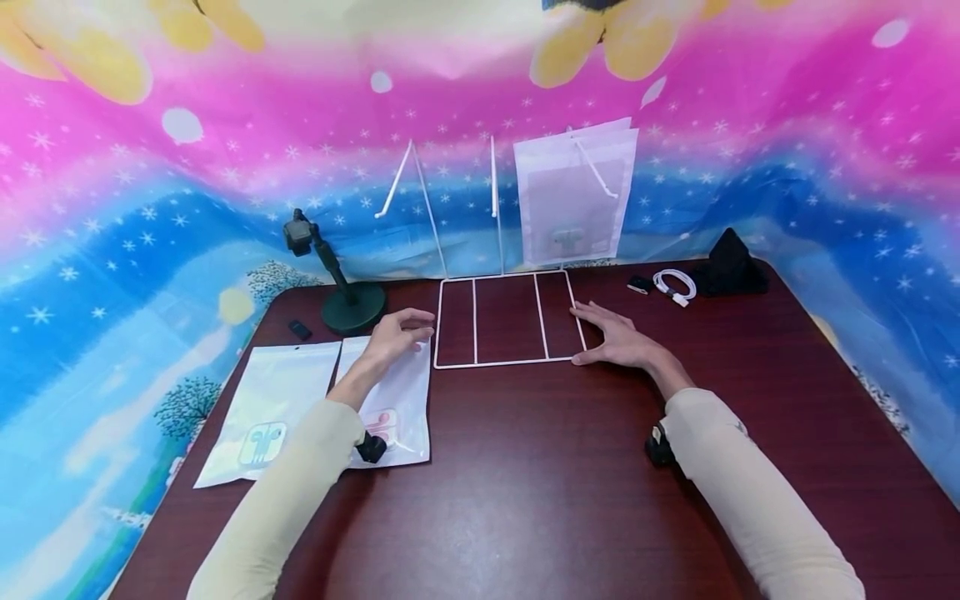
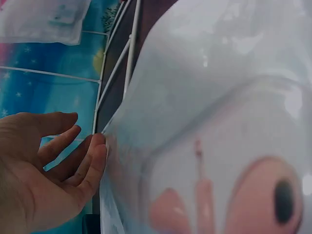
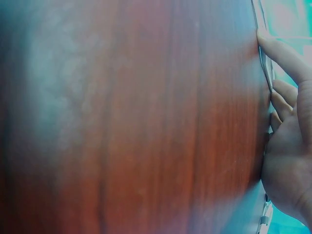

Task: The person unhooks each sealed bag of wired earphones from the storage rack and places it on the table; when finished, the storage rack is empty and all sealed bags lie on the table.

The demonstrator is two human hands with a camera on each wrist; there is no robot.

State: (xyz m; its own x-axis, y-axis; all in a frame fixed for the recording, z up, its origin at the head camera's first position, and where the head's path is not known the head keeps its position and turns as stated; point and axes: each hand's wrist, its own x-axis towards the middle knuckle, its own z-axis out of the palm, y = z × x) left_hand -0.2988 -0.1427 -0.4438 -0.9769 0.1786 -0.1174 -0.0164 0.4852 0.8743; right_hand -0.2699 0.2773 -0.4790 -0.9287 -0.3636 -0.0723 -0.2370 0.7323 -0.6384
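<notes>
A white wire display rack (image 1: 510, 362) stands on the table with upright hooks at its back. My right hand (image 1: 618, 340) is at the right end of its base, thumb and fingers spread and touching or nearly touching the wire. My left hand (image 1: 393, 337) hovers over a white zip pouch (image 1: 405, 383) printed with pink earphones, close to the rack's left end, its fingers loosely bent with nothing between them. Another white pouch (image 1: 292, 383) with a blue-green earphone print lies to the left. On the rack's right hook hang pale pouches (image 1: 577, 200).
At the back left stands a black stand (image 1: 352, 307) beside a small black object (image 1: 300, 330). A coiled white cable (image 1: 675, 285), a small dark item (image 1: 640, 285) and a black holder (image 1: 729, 267) sit at the back right. A patterned cloth (image 1: 450, 108) hangs behind the table.
</notes>
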